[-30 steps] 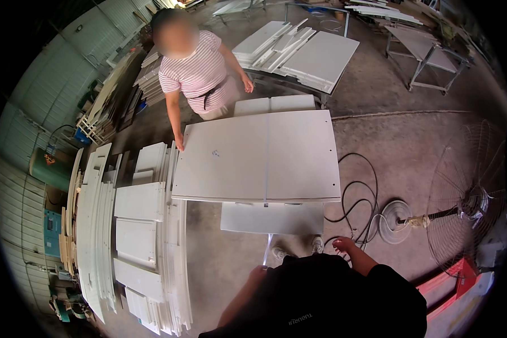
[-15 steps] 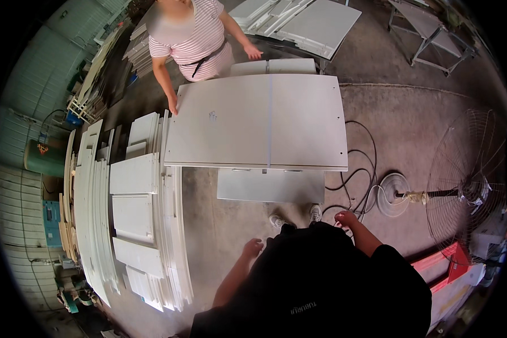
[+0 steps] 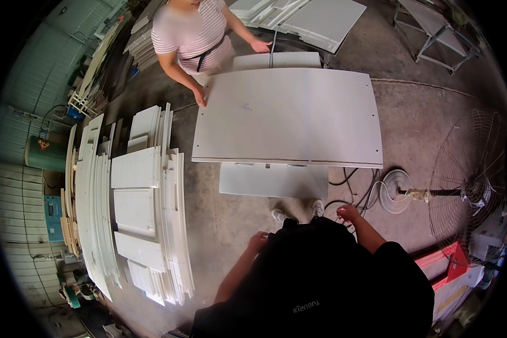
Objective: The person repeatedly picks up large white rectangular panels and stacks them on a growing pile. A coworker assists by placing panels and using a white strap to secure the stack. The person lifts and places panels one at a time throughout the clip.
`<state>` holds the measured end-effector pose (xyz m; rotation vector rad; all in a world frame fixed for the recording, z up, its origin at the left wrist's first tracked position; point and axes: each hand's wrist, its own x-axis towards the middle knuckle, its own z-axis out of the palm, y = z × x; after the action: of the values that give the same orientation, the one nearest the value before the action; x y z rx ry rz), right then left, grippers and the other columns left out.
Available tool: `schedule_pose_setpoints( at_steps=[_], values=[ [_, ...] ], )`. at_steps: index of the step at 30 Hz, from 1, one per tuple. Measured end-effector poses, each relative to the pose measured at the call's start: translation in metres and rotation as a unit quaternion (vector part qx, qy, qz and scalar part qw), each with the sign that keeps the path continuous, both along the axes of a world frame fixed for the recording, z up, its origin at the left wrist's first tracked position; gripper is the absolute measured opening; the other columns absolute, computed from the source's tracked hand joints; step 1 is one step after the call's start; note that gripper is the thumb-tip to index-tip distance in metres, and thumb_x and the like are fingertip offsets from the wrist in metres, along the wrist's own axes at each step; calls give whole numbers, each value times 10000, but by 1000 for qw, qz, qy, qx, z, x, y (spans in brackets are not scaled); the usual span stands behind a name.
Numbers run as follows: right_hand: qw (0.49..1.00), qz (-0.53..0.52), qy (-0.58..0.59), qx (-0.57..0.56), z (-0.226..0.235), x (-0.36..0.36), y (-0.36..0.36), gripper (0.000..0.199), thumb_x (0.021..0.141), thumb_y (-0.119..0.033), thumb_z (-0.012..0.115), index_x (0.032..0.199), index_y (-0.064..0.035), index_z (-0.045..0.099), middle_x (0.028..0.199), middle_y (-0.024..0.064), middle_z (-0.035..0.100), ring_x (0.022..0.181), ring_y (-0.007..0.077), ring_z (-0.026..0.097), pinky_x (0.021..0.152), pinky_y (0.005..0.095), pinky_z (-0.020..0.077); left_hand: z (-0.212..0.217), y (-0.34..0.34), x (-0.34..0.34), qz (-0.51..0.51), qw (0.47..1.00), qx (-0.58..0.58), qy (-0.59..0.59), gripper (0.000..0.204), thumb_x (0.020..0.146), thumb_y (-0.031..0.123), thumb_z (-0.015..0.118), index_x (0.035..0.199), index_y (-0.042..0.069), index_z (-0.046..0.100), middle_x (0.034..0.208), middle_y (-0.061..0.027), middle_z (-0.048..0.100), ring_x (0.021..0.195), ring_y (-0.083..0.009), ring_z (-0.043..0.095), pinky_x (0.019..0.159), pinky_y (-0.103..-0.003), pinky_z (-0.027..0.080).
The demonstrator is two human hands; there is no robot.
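1. The left hand [image 3: 258,242] hung beside the black shirt [image 3: 321,270]; its fingertips were partly hidden, so whether they gripped anything could not be told.
2. The right hand [image 3: 348,213] was bent at the fingers, well apart from the left; whether it clasped something was too small to tell.
3. Between the hands and slightly ahead stood the shoes [image 3: 318,208].
4. Ahead of both hands, touched by neither, the large white panel [image 3: 287,118] lay flat, its near edge above a lower grey board [image 3: 273,181].
5. Beyond it, a co-worker's hand [image 3: 200,96] touched the panel's left end; the other [image 3: 261,46] was near a grey strap [image 3: 273,50].
6. Left of the left hand lay stacked white boards [image 3: 134,211]; right of the right hand, a wire-caged fan [image 3: 472,194].
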<state>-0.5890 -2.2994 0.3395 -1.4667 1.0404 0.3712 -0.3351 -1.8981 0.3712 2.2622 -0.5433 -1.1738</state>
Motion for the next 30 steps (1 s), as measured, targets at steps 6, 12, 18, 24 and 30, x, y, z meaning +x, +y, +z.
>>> schedule_pose_setpoints(
  at_steps=[6, 12, 18, 24, 30],
  values=[
    [1000, 0, 24, -16, 11, 7, -5, 261, 765, -274, 600, 897, -52, 637, 767, 33, 636, 657, 152, 629, 584, 309, 484, 1, 9, 8, -2, 1000, 2, 0, 364, 772, 282, 623, 1063, 67, 589, 852, -142, 657, 779, -242, 645, 717, -338, 508],
    [999, 10, 11, -34, 17, 15, -3, 224, 764, -301, 586, 758, -82, 629, 678, 37, 622, 591, 140, 604, 572, 308, 478, 19, 3, 21, -63, 997, 23, -49, 327, 793, 222, 580, 1058, 30, 576, 822, -129, 651, 724, -225, 635, 689, -333, 506],
    [998, 45, 15, -52, 22, 23, 0, 233, 758, -301, 589, 782, -76, 639, 706, 53, 641, 646, 152, 649, 583, 313, 496, 50, -56, 67, 194, 946, -259, 32, 308, 878, 147, 534, 1147, 2, 492, 808, -86, 630, 639, -115, 572, 595, -250, 483],
    [998, 55, -14, -18, -9, 10, 6, 199, 766, -292, 521, 743, -118, 615, 683, 63, 629, 596, 141, 613, 532, 309, 476, 176, -150, 101, 198, 918, -340, -45, 289, 880, 44, 434, 1164, -10, 448, 901, -100, 603, 690, -143, 570, 630, -261, 471],
    [997, 22, 14, -66, 14, 17, 14, 267, 777, -306, 507, 839, -85, 642, 734, 69, 653, 673, 165, 652, 589, 318, 495, 96, -113, 66, -29, 984, -172, -17, 323, 846, 290, 581, 1084, 73, 577, 912, -110, 653, 850, -201, 631, 767, -325, 489]
  ],
)
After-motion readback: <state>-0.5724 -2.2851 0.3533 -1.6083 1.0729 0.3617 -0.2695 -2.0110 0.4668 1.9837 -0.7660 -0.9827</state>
